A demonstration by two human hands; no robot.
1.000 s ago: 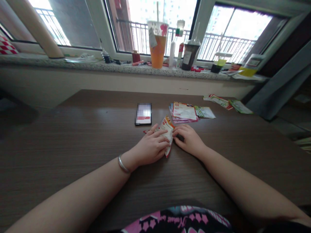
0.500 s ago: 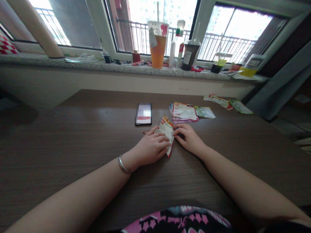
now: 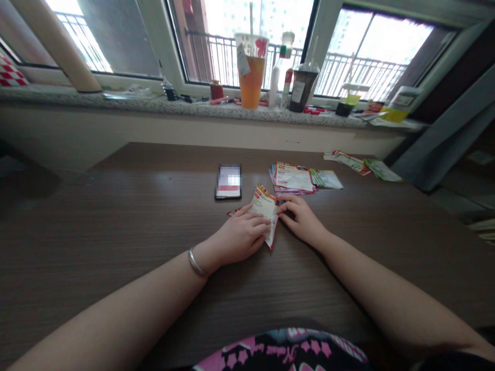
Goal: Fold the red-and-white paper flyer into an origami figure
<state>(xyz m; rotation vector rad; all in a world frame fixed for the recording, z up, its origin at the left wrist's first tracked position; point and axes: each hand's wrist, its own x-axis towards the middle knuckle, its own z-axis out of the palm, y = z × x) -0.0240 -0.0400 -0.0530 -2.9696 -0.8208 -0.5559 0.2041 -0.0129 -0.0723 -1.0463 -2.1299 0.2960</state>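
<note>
A folded printed paper leaflet [image 3: 264, 207], white with red and orange edging, lies on the table between my hands. My left hand [image 3: 244, 233] rests flat across its left and lower part, fingers stretched over the print. A small red-edged corner sticks out to the left beyond those fingers. My right hand [image 3: 297, 215] pinches the leaflet's right edge between thumb and fingertips. The leaflet's layers under my left palm are hidden.
A phone [image 3: 228, 182] lies just beyond my left hand. Behind my right hand is a stack of printed leaflets [image 3: 294, 176], with a green packet [image 3: 327, 179] beside it. More folded papers [image 3: 351, 162] lie far right. Cups and bottles line the windowsill [image 3: 216, 107].
The leaflet's visible flap has shifted slightly, its lower tip moving a little to the right and its top edge opening flatter. Both hands stay nearly in place.
</note>
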